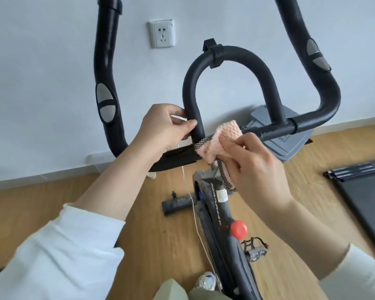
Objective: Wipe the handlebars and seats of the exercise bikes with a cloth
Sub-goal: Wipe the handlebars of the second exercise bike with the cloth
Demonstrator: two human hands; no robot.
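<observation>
The exercise bike's black foam handlebars (227, 59) fill the middle of the view, with a central loop and two outer horns. My left hand (162, 126) grips the left leg of the central loop near its base. My right hand (253, 161) holds a pink knitted cloth (223, 137) with a black-and-white trim, and presses it on the crossbar at the foot of the loop. The bike's seat is out of view.
The bike frame (221, 215) with its red knob (238, 229) and a pedal (254, 249) runs down toward me. A wall with a socket (161, 33) stands right behind. A grey base (288, 144) and a dark treadmill deck (364, 191) lie on the wooden floor at right.
</observation>
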